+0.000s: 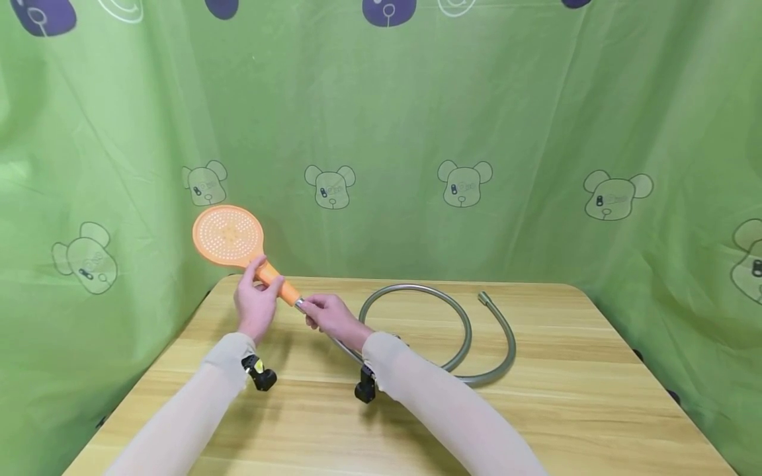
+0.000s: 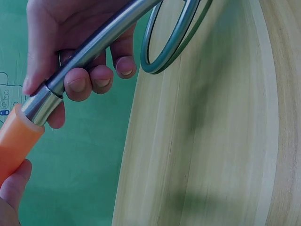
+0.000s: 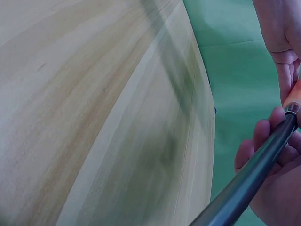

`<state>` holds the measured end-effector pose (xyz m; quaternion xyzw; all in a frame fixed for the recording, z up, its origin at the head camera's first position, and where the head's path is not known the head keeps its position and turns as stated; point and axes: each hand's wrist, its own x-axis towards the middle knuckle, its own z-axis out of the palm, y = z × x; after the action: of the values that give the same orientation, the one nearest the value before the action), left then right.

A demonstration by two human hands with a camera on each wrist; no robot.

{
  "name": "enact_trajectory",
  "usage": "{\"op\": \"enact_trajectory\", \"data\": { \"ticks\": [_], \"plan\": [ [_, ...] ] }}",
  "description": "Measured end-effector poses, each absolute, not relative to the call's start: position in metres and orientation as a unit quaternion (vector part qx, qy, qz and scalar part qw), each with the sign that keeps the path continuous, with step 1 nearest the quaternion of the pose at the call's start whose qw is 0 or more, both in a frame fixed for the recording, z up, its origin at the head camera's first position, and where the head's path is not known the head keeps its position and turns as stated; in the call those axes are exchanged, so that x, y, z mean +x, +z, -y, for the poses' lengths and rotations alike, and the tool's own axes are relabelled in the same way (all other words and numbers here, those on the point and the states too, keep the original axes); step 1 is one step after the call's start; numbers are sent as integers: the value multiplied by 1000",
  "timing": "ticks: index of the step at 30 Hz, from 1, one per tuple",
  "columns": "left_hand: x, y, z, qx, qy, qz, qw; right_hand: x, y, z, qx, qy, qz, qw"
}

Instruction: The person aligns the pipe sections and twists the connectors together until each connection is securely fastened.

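Note:
An orange shower head [image 1: 229, 236] with a round, perforated face is held up over the table's far left part. My left hand [image 1: 256, 303] grips its orange handle [image 1: 278, 283] between thumb and fingers. At the handle's lower end, my right hand [image 1: 335, 318] pinches the metal end fitting [image 2: 42, 104] of a grey shower hose [image 2: 106, 38]. That fitting meets the handle's open end in the left wrist view, in line with it. From my right hand the hose runs down to the table in a large loop.
The hose's other end [image 1: 483, 297], with a metal fitting, lies on the right of the wooden table [image 1: 571, 396]. Green curtains [image 1: 393, 231] printed with bear faces hang round the table's back and sides.

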<state>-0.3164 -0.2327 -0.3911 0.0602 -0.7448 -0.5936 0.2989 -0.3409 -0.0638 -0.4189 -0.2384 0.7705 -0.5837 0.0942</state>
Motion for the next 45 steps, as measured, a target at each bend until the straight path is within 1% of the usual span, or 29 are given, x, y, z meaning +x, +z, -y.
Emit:
{"op": "enact_trajectory", "data": {
  "ticks": [6, 12, 21, 31, 45],
  "plan": [
    [-317, -391, 232, 62, -589, 750, 295, -341, -420, 64, -213, -594, -768, 107],
    [-317, -391, 232, 63, -590, 747, 301, -340, -420, 67, -217, -593, -770, 90],
    [-318, -394, 236, 71, -585, 748, 306, -338, -419, 69, -218, -602, -763, 91],
    [-320, -396, 234, 70, -587, 753, 291, -337, -416, 63, -217, -571, -787, 82],
    [-317, -395, 235, 61, -599, 743, 293, -336, -412, 65, -218, -604, -758, 116]
  ]
}}
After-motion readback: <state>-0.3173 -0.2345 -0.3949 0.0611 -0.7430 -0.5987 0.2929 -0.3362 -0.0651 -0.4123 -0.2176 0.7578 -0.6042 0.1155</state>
